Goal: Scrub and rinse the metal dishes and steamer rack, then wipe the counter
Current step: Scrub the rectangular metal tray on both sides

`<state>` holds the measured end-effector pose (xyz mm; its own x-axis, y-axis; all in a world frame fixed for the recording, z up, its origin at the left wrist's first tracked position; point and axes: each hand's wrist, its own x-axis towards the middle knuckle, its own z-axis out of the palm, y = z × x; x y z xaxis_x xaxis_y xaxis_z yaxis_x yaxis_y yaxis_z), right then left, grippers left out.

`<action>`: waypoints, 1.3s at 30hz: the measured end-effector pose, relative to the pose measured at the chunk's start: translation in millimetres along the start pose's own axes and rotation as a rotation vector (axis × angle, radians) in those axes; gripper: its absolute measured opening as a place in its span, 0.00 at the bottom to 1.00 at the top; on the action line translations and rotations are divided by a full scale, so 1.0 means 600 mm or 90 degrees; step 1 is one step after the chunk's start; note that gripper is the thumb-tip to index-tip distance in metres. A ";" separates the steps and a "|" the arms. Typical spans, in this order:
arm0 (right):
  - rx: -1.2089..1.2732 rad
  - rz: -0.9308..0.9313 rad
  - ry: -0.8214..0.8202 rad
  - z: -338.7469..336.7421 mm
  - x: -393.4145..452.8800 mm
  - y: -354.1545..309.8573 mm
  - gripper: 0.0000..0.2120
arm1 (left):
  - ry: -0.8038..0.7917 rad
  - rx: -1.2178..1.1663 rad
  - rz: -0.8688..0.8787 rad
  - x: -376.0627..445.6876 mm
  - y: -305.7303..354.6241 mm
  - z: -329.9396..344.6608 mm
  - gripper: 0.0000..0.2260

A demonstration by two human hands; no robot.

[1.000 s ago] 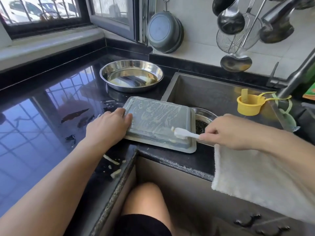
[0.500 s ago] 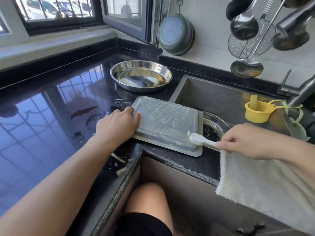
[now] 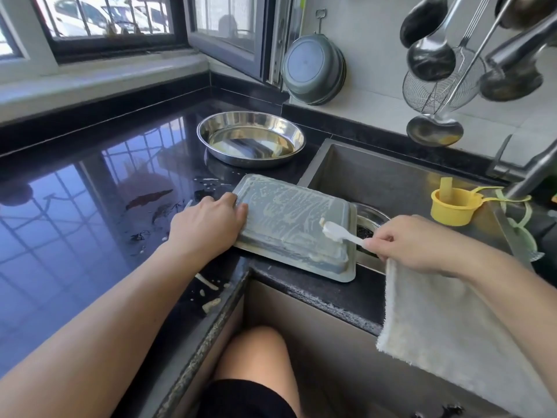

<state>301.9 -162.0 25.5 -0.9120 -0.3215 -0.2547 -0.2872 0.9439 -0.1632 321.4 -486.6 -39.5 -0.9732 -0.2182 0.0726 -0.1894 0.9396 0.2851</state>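
Tray (image 3: pixel 289 224) inverted, soapy | left hand (image 3: pixel 208 224) steadies | right hand (image 3: pixel 413 245) pinches brush (image 3: pixel 340 232), seemingly touching

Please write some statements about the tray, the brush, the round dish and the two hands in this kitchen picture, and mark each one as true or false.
1. The rectangular metal tray lies upside down, partly over the edge of the sink. True.
2. The left hand holds the brush. False: the right hand pinches the white brush; the left hand rests on the tray's left edge.
3. The round metal dish stands on the counter behind the tray. True.
4. The round dish is stacked on the tray. False: they are apart.
5. A yellow cup is near the sink's right side. True.
6. The brush head touches the counter. False: it is on the tray's soapy surface.
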 end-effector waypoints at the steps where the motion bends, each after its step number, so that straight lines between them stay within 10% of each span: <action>1: 0.006 0.026 0.011 -0.006 0.007 0.012 0.25 | -0.002 -0.003 -0.002 0.000 0.000 0.000 0.21; 39: -0.139 -0.115 0.012 0.007 0.017 -0.132 0.26 | -0.007 -0.004 -0.004 0.002 -0.003 0.002 0.19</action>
<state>316.6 -240.1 32.0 -0.8454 -0.4860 -0.2218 -0.4996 0.8663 0.0060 320.6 -488.4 -40.9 -0.9734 -0.2208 0.0607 -0.1943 0.9368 0.2910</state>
